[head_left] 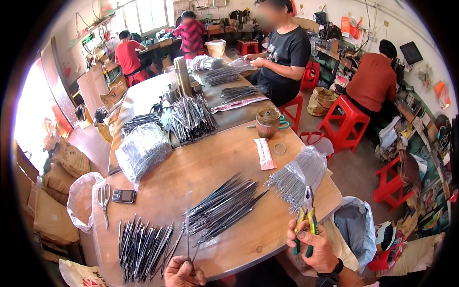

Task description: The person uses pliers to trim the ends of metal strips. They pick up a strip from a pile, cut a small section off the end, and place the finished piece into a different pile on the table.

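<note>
Your L hand [184, 273] pinched a thin dark rod [187, 243] nr edge of counter [277, 222], beside L rod pile [145, 248]; 2nd pile [222, 208] lay beyond. Your R hand [314, 245] gripped yellow-green pliers [312, 221], tips up, nr bagged grey rods [292, 184].

The left of two side-by-side fisheye cameras worn on the person's head gave this upright view. It looked down and forward from above the near edge of the wooden tabletop [215, 159], where the left hand [183, 273] and right hand [316, 248] showed closest to it. Beyond the tabletop, its field ran across the room to a window [153, 14]; it also took in a brown sack [56, 220] left of the tabletop and a red plastic stool [344, 119] right of it.
</note>
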Demonstrator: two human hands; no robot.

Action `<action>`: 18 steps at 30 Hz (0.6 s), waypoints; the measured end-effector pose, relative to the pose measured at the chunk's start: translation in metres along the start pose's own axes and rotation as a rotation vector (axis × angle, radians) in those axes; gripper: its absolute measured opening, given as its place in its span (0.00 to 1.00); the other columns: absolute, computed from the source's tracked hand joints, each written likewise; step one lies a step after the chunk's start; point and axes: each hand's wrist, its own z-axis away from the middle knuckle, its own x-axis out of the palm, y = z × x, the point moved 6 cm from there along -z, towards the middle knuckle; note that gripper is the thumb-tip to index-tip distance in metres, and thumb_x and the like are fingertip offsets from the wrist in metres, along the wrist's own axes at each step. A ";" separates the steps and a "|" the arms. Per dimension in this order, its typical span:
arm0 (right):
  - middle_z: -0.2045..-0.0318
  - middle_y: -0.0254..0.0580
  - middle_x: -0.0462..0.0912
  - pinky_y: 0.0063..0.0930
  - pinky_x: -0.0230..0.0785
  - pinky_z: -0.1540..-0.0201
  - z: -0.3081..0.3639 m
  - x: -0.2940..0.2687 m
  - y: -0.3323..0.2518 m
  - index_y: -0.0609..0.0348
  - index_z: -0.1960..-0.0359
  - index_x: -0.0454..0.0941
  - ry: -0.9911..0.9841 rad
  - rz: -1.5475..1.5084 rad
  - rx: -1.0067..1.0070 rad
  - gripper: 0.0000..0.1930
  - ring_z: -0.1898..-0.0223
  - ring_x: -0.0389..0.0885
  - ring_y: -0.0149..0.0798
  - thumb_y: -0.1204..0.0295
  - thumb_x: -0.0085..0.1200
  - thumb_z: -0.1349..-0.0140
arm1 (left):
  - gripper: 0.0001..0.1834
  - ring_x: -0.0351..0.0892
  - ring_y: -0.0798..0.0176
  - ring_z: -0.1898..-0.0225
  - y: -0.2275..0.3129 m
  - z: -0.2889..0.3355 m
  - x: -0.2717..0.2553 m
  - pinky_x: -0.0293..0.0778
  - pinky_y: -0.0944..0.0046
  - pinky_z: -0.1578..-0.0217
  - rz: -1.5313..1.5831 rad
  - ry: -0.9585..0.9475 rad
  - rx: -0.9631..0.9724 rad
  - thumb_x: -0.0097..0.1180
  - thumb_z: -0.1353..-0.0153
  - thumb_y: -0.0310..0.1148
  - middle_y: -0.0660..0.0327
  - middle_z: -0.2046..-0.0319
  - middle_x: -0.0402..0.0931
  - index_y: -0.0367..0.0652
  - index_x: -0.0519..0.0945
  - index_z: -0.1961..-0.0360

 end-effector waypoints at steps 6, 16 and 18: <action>0.54 0.44 0.75 0.29 0.69 0.58 0.001 0.033 0.003 0.65 0.63 0.79 -0.169 0.159 -0.063 0.04 0.60 0.75 0.34 0.80 0.60 0.38 | 0.14 0.77 0.62 0.74 -0.035 0.014 0.026 0.79 0.59 0.62 0.228 -0.339 -0.204 0.61 0.37 0.27 0.61 0.69 0.78 0.39 0.74 0.52; 0.55 0.40 0.79 0.26 0.71 0.52 0.007 0.037 -0.002 0.62 0.63 0.80 -0.292 0.728 -0.247 0.05 0.56 0.77 0.31 0.78 0.64 0.39 | 0.05 0.69 0.71 0.85 -0.040 0.020 -0.004 0.63 0.73 0.82 -0.254 -0.008 -0.002 0.54 0.37 0.19 0.56 0.76 0.80 0.39 0.76 0.70; 0.56 0.41 0.79 0.25 0.71 0.53 0.006 0.033 -0.005 0.62 0.63 0.80 -0.230 0.636 -0.200 0.06 0.57 0.77 0.31 0.77 0.64 0.39 | 0.05 0.69 0.72 0.84 -0.040 0.023 -0.003 0.64 0.74 0.82 -0.316 -0.060 0.046 0.56 0.38 0.18 0.56 0.75 0.80 0.39 0.76 0.70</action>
